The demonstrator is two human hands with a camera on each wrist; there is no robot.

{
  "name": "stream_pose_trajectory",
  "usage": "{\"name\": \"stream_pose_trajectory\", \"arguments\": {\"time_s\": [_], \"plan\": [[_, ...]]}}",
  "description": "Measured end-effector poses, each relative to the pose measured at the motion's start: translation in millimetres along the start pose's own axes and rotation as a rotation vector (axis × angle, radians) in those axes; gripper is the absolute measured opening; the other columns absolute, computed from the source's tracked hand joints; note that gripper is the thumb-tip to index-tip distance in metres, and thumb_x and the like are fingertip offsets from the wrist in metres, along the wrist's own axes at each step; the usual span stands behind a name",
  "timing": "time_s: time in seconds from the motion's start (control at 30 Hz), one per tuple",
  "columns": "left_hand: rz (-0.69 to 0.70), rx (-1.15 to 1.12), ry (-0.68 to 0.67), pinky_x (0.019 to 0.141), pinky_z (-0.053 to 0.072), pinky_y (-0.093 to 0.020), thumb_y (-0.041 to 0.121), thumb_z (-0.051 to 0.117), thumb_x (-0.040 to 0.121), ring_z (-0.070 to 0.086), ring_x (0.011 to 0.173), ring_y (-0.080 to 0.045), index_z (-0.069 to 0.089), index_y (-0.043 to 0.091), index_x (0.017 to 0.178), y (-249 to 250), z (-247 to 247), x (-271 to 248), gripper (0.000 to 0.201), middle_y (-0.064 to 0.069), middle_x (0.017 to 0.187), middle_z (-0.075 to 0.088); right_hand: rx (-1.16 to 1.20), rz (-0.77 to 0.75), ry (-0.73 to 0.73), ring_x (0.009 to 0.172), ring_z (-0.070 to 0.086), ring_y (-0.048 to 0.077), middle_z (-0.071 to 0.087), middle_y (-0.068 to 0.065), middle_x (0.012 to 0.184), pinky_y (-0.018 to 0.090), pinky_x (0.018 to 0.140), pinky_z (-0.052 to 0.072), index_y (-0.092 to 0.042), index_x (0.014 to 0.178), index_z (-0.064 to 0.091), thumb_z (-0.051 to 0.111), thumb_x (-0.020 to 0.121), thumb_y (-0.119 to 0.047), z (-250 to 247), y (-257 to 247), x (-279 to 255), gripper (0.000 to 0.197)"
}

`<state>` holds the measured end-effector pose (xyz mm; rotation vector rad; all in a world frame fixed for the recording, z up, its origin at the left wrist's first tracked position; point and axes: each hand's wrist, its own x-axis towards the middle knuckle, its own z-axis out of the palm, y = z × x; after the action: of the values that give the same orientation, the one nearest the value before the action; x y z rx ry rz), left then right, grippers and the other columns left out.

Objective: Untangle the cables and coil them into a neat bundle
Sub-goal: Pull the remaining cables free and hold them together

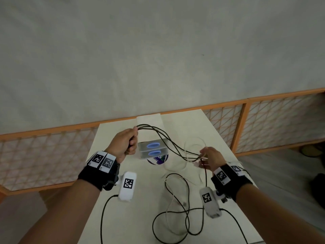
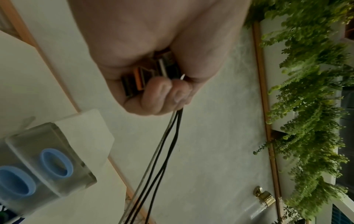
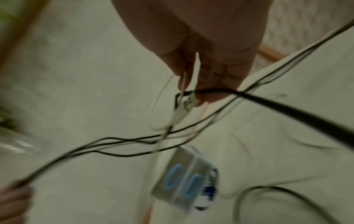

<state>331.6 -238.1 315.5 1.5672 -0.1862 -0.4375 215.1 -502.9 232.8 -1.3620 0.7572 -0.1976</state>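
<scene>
Several black cables [image 1: 168, 140] stretch in the air between my two hands above the white table [image 1: 137, 217]. My left hand [image 1: 131, 143] grips their ends in a fist. In the left wrist view black and orange plugs [image 2: 134, 81] sit inside the left hand [image 2: 164, 94], and the black cables [image 2: 168, 136] run out below the fingers. My right hand [image 1: 204, 156] pinches the black cables together with a thin white cable [image 1: 195, 143]. In the blurred right wrist view, the right hand [image 3: 193, 91] holds a white connector [image 3: 182, 110]. Further black and white loops [image 1: 177, 215] lie tangled on the table.
Two clear boxes with blue oval rings [image 1: 152, 149] stand at mid-table under the raised cables, with a purple-and-white object behind them. An orange lattice fence [image 1: 246, 110] borders the table's far side and right. A grey wall rises beyond. Green foliage [image 2: 306, 106] shows in the left wrist view.
</scene>
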Motion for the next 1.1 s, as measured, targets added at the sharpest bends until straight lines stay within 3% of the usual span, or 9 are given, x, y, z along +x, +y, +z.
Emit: {"name": "stream_pose_trajectory", "arguments": {"time_s": [0.1,0.2,0.3,0.47,0.57,0.7,0.83,0.97,1.1], "plan": [[-0.009,0.017,-0.012,0.041,0.018,-0.016,0.032,0.044,0.098,0.024,0.036,-0.011,0.039,0.016,0.068,-1,7,-1,0.035,0.003,0.049,0.032,-0.296,0.27,-0.081,0.053,0.054,0.023,0.053,0.01,0.076,0.022,0.046,0.044,-0.008,0.098,0.051,0.048,0.096,-0.019,-7,30,0,0.012],[-0.018,0.036,-0.036,0.04,0.019,-0.017,0.032,0.045,0.098,0.024,0.037,-0.012,0.04,0.016,0.068,-3,14,-1,0.035,0.002,0.05,0.032,-0.677,0.28,-0.192,0.056,0.055,0.018,0.055,0.008,0.078,0.022,0.041,0.042,-0.009,0.104,0.047,0.048,0.096,-0.029,-4,49,-9,0.022],[-0.013,0.052,-0.055,0.04,0.02,-0.016,0.033,0.045,0.098,0.025,0.036,-0.012,0.042,0.015,0.069,-4,19,-2,0.034,0.003,0.048,0.033,-0.887,0.033,-0.159,0.064,0.061,0.023,0.059,0.005,0.074,0.024,0.046,0.045,-0.012,0.092,0.053,0.048,0.093,-0.024,-2,37,-9,0.013],[0.014,0.053,-0.078,0.039,0.022,-0.016,0.035,0.047,0.097,0.028,0.035,-0.011,0.047,0.014,0.072,2,22,-1,0.032,0.005,0.048,0.034,-0.744,-0.647,-0.025,0.062,0.051,0.017,0.056,-0.001,0.066,0.026,0.056,0.036,-0.018,0.089,0.052,0.051,0.089,-0.02,25,-29,-34,0.002],[0.052,0.033,-0.088,0.039,0.021,-0.016,0.036,0.046,0.097,0.028,0.036,-0.01,0.046,0.016,0.072,13,24,-1,0.032,0.005,0.049,0.033,-1.187,-0.8,-0.218,0.098,0.052,0.021,0.059,0.002,0.104,0.031,0.083,0.043,-0.025,0.116,0.052,0.054,0.088,-0.039,47,-14,-39,0.031],[0.119,0.039,-0.068,0.039,0.02,-0.016,0.034,0.047,0.097,0.029,0.035,-0.009,0.046,0.015,0.071,34,26,0,0.032,0.007,0.046,0.033,-1.706,-0.508,-0.511,0.136,0.026,0.031,0.027,0.01,0.148,0.051,0.106,0.028,-0.039,0.136,0.03,0.048,0.092,-0.037,47,71,-33,0.047],[0.158,0.067,-0.01,0.038,0.021,-0.016,0.033,0.046,0.098,0.029,0.034,-0.009,0.044,0.015,0.071,31,34,0,0.032,0.007,0.046,0.033,-1.533,-0.618,-0.251,0.145,0.009,0.036,0.02,0.015,0.155,0.06,0.113,0.008,-0.031,0.115,0.055,0.047,0.094,-0.034,51,81,-35,0.023],[0.154,0.253,0.032,0.037,0.022,-0.018,0.032,0.046,0.098,0.029,0.037,-0.013,0.044,0.013,0.07,15,31,6,0.033,0.0,0.052,0.033,-1.226,-1.063,0.049,0.089,0.06,0.031,0.067,0.005,0.096,0.039,0.073,0.048,-0.027,0.085,0.069,0.059,0.083,-0.033,58,17,-39,0.011],[0.14,0.455,0.055,0.043,0.024,-0.026,0.029,0.047,0.097,0.031,0.041,-0.017,0.043,0.014,0.064,-11,30,11,0.037,-0.002,0.052,0.037,-0.708,-0.929,-0.096,0.062,0.06,0.031,0.066,0.013,0.07,0.035,0.059,0.05,-0.015,0.107,0.06,0.043,0.098,-0.034,58,-62,-55,0.026]]}}
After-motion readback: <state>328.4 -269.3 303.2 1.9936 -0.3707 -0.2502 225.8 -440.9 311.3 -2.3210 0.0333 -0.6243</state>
